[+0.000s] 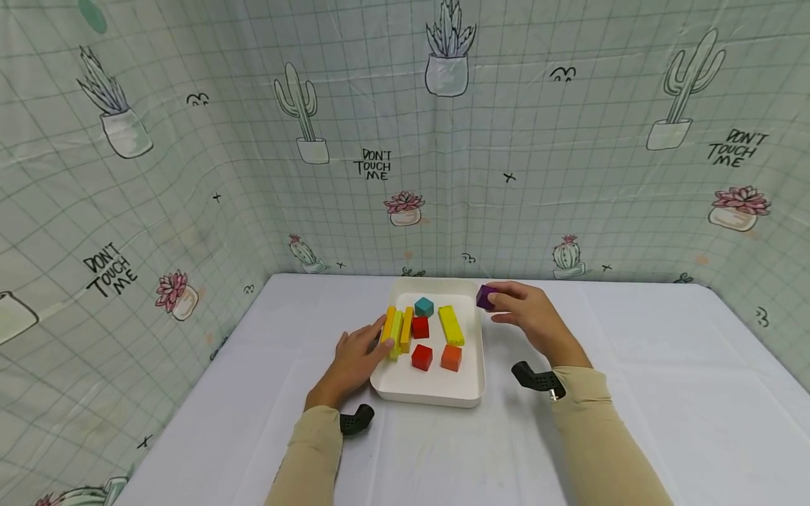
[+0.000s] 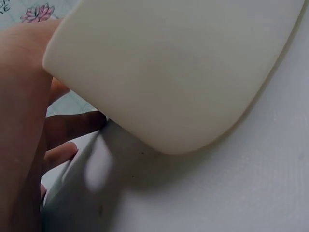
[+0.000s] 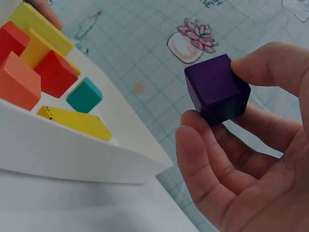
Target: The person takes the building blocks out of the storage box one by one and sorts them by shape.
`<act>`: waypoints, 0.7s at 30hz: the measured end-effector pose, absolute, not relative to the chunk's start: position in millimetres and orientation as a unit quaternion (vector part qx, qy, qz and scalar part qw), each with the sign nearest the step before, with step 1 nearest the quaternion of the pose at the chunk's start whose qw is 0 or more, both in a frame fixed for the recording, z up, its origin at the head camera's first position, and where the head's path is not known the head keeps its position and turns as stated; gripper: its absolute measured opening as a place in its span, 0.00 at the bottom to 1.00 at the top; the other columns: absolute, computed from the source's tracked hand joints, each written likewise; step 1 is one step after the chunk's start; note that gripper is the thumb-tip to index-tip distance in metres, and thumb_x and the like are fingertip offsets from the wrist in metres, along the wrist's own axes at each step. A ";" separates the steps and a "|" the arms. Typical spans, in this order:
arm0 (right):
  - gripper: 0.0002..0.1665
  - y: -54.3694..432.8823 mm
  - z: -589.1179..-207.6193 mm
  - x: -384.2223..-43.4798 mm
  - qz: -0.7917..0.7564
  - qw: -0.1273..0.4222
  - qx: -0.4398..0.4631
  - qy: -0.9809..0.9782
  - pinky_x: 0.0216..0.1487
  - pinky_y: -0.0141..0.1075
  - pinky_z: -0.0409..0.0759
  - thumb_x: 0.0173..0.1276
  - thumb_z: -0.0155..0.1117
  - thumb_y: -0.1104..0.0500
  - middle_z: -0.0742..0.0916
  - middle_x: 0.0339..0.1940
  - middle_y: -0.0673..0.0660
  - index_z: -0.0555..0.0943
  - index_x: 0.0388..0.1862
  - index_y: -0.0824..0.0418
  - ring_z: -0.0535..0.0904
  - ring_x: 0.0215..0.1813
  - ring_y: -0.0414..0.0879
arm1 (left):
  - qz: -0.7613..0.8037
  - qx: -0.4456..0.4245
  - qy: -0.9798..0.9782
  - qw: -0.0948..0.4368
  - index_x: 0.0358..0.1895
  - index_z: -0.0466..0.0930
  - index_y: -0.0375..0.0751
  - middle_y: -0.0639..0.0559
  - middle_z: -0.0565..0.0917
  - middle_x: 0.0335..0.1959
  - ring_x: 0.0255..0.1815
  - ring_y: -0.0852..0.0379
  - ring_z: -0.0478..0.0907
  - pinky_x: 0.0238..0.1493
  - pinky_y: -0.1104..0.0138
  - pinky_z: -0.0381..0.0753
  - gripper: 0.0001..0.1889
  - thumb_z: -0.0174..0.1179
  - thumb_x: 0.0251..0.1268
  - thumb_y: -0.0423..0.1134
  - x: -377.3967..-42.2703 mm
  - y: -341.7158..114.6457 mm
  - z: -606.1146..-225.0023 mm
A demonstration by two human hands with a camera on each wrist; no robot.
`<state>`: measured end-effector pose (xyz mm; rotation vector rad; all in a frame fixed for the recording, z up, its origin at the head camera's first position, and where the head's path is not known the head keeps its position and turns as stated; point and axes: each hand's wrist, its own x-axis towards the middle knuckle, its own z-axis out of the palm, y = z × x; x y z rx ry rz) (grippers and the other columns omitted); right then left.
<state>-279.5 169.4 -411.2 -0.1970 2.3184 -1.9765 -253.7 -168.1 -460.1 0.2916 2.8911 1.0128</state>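
A purple cube is pinched between the thumb and fingers of my right hand, held up at the right rim of a white tray. The right wrist view shows this purple cube clearly, apart from the tray wall. My left hand grips the tray's left side, thumb over the rim beside the yellow blocks and fingers outside the wall. In the tray lie a teal cube, two red cubes, an orange cube, a lone yellow block and several long yellow blocks at the left.
The tray stands on a table with a white cloth. A cactus-print curtain hangs behind the table and along its sides. A black wrist device is on the right wrist and another black wrist device on the left.
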 end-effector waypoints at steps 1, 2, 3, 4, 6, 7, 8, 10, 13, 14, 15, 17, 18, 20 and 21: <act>0.30 170.4 -411.7 -279.3 -0.644 0.044 -0.064 0.761 0.56 0.40 0.82 0.74 0.63 0.48 0.81 0.61 0.65 0.75 0.66 0.67 0.80 0.58 0.57 | 0.328 0.095 0.939 0.034 0.80 0.56 0.56 0.45 0.67 0.75 0.77 0.40 0.55 0.76 0.41 0.33 0.36 0.48 0.74 0.63 -253.9 -168.4 -460.0; 0.31 171.5 -412.4 -279.3 -0.642 0.044 -0.064 0.763 0.56 0.40 0.82 0.74 0.62 0.48 0.81 0.61 0.65 0.75 0.67 0.66 0.80 0.59 0.57 | 0.328 0.096 0.939 0.035 0.80 0.56 0.56 0.45 0.67 0.75 0.78 0.40 0.54 0.77 0.42 0.32 0.36 0.49 0.74 0.63 -254.1 -168.7 -460.0; 0.31 172.6 -413.2 -279.3 -0.640 0.044 -0.065 0.765 0.56 0.40 0.82 0.74 0.62 0.47 0.81 0.61 0.65 0.75 0.67 0.66 0.80 0.59 0.57 | 0.328 0.096 0.939 0.037 0.80 0.56 0.57 0.45 0.67 0.75 0.78 0.41 0.54 0.77 0.42 0.32 0.36 0.50 0.74 0.62 -254.3 -169.0 -460.0; 0.32 173.9 -414.3 -279.6 -0.639 0.043 -0.065 0.765 0.56 0.40 0.82 0.74 0.62 0.47 0.81 0.61 0.65 0.75 0.67 0.67 0.80 0.59 0.57 | 0.328 0.096 0.939 0.039 0.80 0.55 0.57 0.44 0.67 0.75 0.78 0.41 0.54 0.77 0.42 0.32 0.36 0.50 0.73 0.62 -254.7 -169.3 -460.2; 0.32 176.6 -417.1 -280.4 -0.639 0.042 -0.066 0.765 0.56 0.40 0.82 0.75 0.62 0.47 0.81 0.62 0.66 0.74 0.68 0.67 0.80 0.58 0.56 | 0.326 0.095 0.940 0.046 0.81 0.54 0.59 0.44 0.67 0.75 0.78 0.41 0.54 0.77 0.43 0.31 0.37 0.52 0.72 0.62 -255.4 -170.0 -461.2; 0.32 177.8 -418.1 -280.8 -0.641 0.041 -0.067 0.764 0.56 0.39 0.82 0.75 0.62 0.47 0.81 0.62 0.66 0.74 0.68 0.67 0.80 0.58 0.56 | 0.323 0.096 0.940 0.048 0.81 0.54 0.59 0.44 0.67 0.75 0.78 0.41 0.54 0.77 0.44 0.31 0.37 0.52 0.72 0.62 -256.0 -170.5 -461.4; 0.32 179.0 -419.2 -281.1 -0.641 0.039 -0.066 0.764 0.55 0.39 0.82 0.75 0.62 0.47 0.81 0.62 0.66 0.74 0.68 0.68 0.81 0.58 0.56 | 0.321 0.098 0.941 0.050 0.81 0.54 0.59 0.44 0.66 0.75 0.78 0.41 0.54 0.77 0.44 0.31 0.38 0.53 0.71 0.62 -256.3 -171.0 -461.6; 0.32 181.2 -421.2 -281.6 -0.643 0.037 -0.062 0.762 0.54 0.39 0.83 0.75 0.62 0.48 0.81 0.62 0.67 0.74 0.68 0.68 0.81 0.57 0.54 | 0.315 0.102 0.942 0.055 0.81 0.53 0.60 0.44 0.66 0.76 0.78 0.41 0.54 0.77 0.44 0.32 0.39 0.53 0.70 0.64 -256.6 -172.0 -462.1; 0.32 184.1 -423.8 -282.0 -0.645 0.036 -0.059 0.761 0.54 0.39 0.83 0.75 0.62 0.50 0.81 0.62 0.68 0.73 0.69 0.69 0.82 0.56 0.52 | 0.309 0.108 0.943 0.059 0.81 0.53 0.59 0.44 0.65 0.76 0.78 0.42 0.54 0.77 0.45 0.32 0.41 0.54 0.68 0.65 -256.3 -173.3 -462.3; 0.32 184.9 -424.6 -282.2 -0.646 0.037 -0.058 0.760 0.54 0.39 0.83 0.75 0.62 0.50 0.80 0.62 0.68 0.73 0.69 0.70 0.82 0.55 0.52 | 0.309 0.109 0.943 0.061 0.81 0.53 0.59 0.44 0.65 0.76 0.78 0.42 0.54 0.77 0.45 0.32 0.41 0.54 0.68 0.65 -255.9 -173.6 -462.3; 0.32 185.7 -425.4 -282.4 -0.645 0.037 -0.058 0.761 0.54 0.40 0.83 0.75 0.62 0.50 0.80 0.63 0.69 0.73 0.69 0.70 0.82 0.55 0.51 | 0.308 0.109 0.943 0.062 0.81 0.53 0.59 0.44 0.65 0.76 0.78 0.42 0.54 0.77 0.45 0.32 0.41 0.54 0.68 0.65 -255.7 -174.0 -462.5; 0.33 187.9 -426.9 -282.9 -0.641 0.037 -0.059 0.764 0.54 0.40 0.83 0.75 0.62 0.51 0.80 0.63 0.70 0.72 0.69 0.71 0.82 0.55 0.50 | 0.306 0.111 0.944 0.062 0.81 0.53 0.59 0.45 0.64 0.76 0.78 0.42 0.54 0.77 0.45 0.32 0.41 0.54 0.68 0.65 -255.4 -174.7 -462.4; 0.32 188.9 -427.4 -283.3 -0.639 0.035 -0.059 0.766 0.54 0.40 0.83 0.75 0.62 0.51 0.80 0.63 0.70 0.72 0.69 0.71 0.82 0.54 0.50 | 0.307 0.111 0.943 0.062 0.81 0.53 0.59 0.45 0.64 0.76 0.78 0.42 0.53 0.77 0.45 0.32 0.41 0.53 0.69 0.65 -255.2 -174.9 -462.3; 0.32 191.4 -428.7 -284.8 -0.634 0.033 -0.057 0.770 0.54 0.41 0.84 0.75 0.62 0.51 0.80 0.63 0.70 0.72 0.69 0.71 0.82 0.53 0.49 | 0.309 0.111 0.942 0.061 0.81 0.52 0.59 0.45 0.64 0.77 0.79 0.42 0.53 0.77 0.45 0.31 0.40 0.53 0.70 0.65 -255.1 -175.2 -461.5; 0.32 192.6 -429.4 -285.6 -0.632 0.032 -0.058 0.772 0.54 0.41 0.83 0.75 0.62 0.51 0.80 0.63 0.70 0.72 0.69 0.71 0.82 0.53 0.49 | 0.311 0.112 0.942 0.059 0.81 0.52 0.59 0.45 0.64 0.77 0.79 0.42 0.53 0.77 0.45 0.31 0.40 0.52 0.70 0.65 -255.2 -175.4 -461.1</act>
